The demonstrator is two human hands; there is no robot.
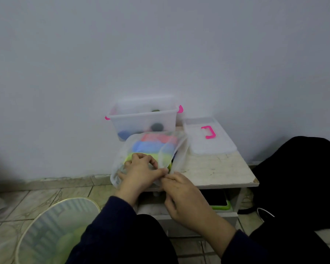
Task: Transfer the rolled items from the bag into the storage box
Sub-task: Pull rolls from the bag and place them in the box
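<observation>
Plain pale wall (160, 44) fills the upper view, meeting a tiled floor (36, 204) at a worn skirting. Dark fabric mass (303, 183) at right, on the floor beside the table. Low white table (217, 168), scuffed top, stands against the wall; a shelf below it holds a dark flat thing in a green-edged tray (222, 206). Round mesh wastebasket (59, 231) at lower left with greenish contents, blurred. On the table's far side, a clear storage box (143, 119) with pink latches, open, with dark and blue rolled items dimly seen through its wall. Its clear lid (208, 138) with a pink handle lies flat just right of the box. In front of the box and touching it, a translucent plastic bag (179, 151) holds rolled items (152, 147): pink at the far end, blue in the middle, yellow-green nearest. Left hand (141, 172) sits at the bag's mouth, fingers curled on the plastic and the yellow-green roll. Right hand (187, 199) pinches the bag's near edge; both hands meet there, fingertips touching. Dark blue sleeves (111, 229) on both arms.
</observation>
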